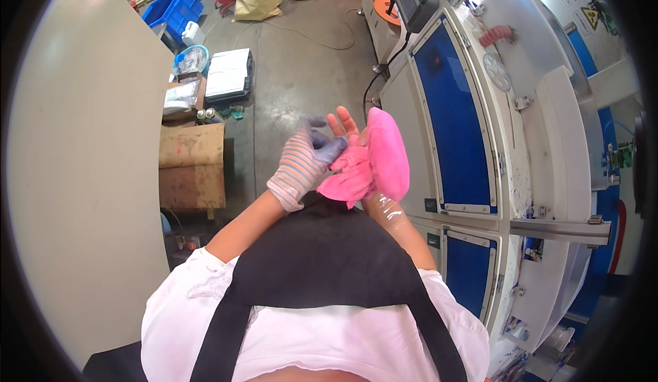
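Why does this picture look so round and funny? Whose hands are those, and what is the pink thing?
The picture comes from a small camera worn on a person's head, looking down, and its wide lens bends everything round. The two arms at the bottom belong to that person. The left hand wears a striped knitted glove. The right hand is bare, with its fingers poking out beside a pink glove, which both hands are gripping. To the right stands a big white machine with blue panels. On the concrete floor sit a cardboard box and blue crates.

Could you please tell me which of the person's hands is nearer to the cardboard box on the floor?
Left. The gloved left hand is closer to the cardboard box; the right hand, with the pink glove, lies farther right.
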